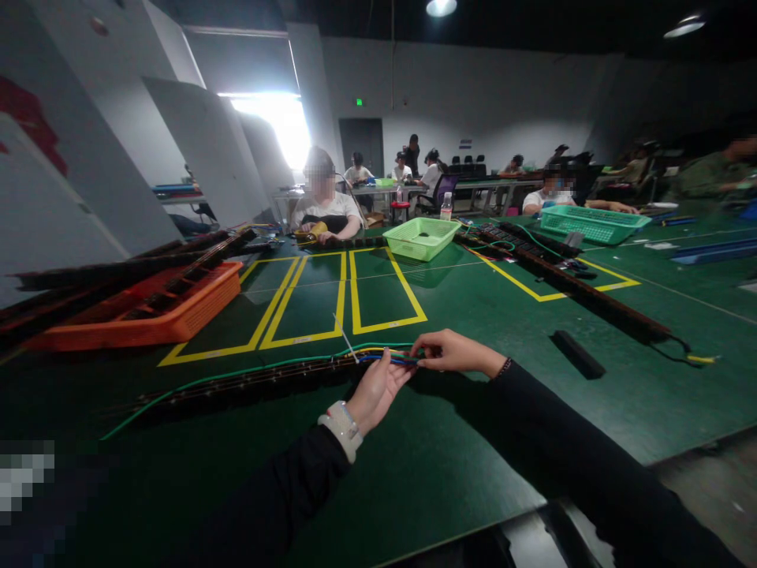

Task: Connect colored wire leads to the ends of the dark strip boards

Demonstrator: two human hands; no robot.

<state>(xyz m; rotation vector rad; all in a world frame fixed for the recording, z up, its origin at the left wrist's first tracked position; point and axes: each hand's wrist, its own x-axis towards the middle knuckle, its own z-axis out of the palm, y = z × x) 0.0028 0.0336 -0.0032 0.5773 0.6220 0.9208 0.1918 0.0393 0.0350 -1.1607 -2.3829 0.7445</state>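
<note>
A bundle of green, yellow and blue wires (378, 351) comes off the right end of a long dark strip (254, 385) lying on the green table. My left hand (382, 388) wears a white watch and is closed around the bundle from the near side. Just right of it, my right hand (454, 352) pinches the wire ends between thumb and fingers. A white cable tie (344, 333) sticks up from the wires beside my left thumb. One long green wire (171, 392) runs left along the strip past its end.
An orange basket (195, 314) with dark strips stands at left. Light green (421, 246) and teal baskets (594, 233) sit farther back. A black block (576, 355) and a long dark strip (603, 298) lie at right. A person (325, 209) works opposite.
</note>
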